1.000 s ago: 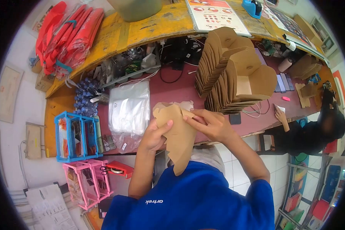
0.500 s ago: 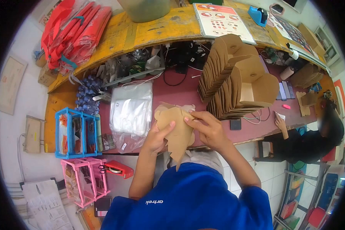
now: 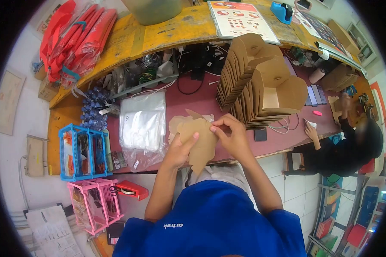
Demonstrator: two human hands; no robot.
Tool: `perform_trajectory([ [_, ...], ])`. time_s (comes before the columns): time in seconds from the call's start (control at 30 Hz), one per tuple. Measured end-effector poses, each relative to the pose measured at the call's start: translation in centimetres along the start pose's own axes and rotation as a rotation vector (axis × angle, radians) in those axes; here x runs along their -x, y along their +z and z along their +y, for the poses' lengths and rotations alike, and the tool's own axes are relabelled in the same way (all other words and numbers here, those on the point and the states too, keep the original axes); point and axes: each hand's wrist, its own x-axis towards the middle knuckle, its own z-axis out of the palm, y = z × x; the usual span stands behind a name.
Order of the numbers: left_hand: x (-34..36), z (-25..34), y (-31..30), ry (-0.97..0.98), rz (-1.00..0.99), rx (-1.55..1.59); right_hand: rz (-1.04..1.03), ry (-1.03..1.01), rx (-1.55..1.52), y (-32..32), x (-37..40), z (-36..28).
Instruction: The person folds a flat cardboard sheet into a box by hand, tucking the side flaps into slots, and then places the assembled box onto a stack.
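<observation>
A brown cardboard box blank [image 3: 200, 139] is held up in front of my chest, with cut and jagged edges. My left hand [image 3: 179, 150] grips it from the left, thumb lying across its face and the other fingers hidden behind. At its upper right edge, my right hand [image 3: 230, 133] pinches a flap between thumb and fingers. Just right of and beyond my hands stand two nested stacks of folded cardboard boxes [image 3: 272, 99]. A pile of clear plastic bags [image 3: 142, 122] lies to the left on the dark red table [image 3: 188, 100].
Blue [image 3: 82, 152] and pink plastic racks [image 3: 94, 203] stand at left, beside a red tape dispenser [image 3: 132, 189]. A yellow shelf [image 3: 176, 28] runs behind, carrying red bags [image 3: 79, 40] and a menu [image 3: 243, 20]. At right sits another person [image 3: 336, 152]; phones [image 3: 316, 95] lie nearby.
The cardboard blank has tilted, its lower point now higher and nearer the table side. My right hand has shifted slightly, still pinching its edge. The other person's second hand has come into view.
</observation>
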Motion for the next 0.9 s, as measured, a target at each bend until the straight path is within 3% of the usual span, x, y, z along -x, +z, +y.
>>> perform_trajectory([
  [0.13, -0.5, -0.5, -0.1, -0.045, 0.020, 0.045, -0.052, 0.049, -0.162, 0.3, -0.1, 1.4],
  [0.2, -0.9, -1.1, 0.0, -0.013, 0.036, 0.040, 0.142, -0.236, 0.294, 1.6, 0.2, 0.8],
  [0.4, -1.1, -1.3, -0.4, -0.038, 0.017, 0.274, 0.177, -0.262, 0.048, 1.2, -0.6, 1.4],
  [0.57, -1.6, -2.9, -1.5, -0.044, 0.150, 0.449, 0.069, -0.293, 0.253, 1.7, 5.3, 0.3],
  [0.63, -1.6, -3.2, -0.9, -0.015, 0.210, 0.557, 0.029, -0.181, 0.366, 3.0, 6.6, -0.6],
  [0.77, -1.5, -3.2, -0.8, 0.017, 0.277, 0.591, 0.173, -0.235, 0.402, 2.3, 6.1, 1.8],
  [0.87, 0.5, -2.2, -1.4, 0.081, 0.387, 0.314, 0.233, -0.177, 0.443, 0.6, 5.4, 1.3],
  [0.9, 1.3, -1.7, -1.4, 0.448, 0.571, -0.365, 0.236, -0.181, 0.445, 0.2, 5.3, 1.2],
])
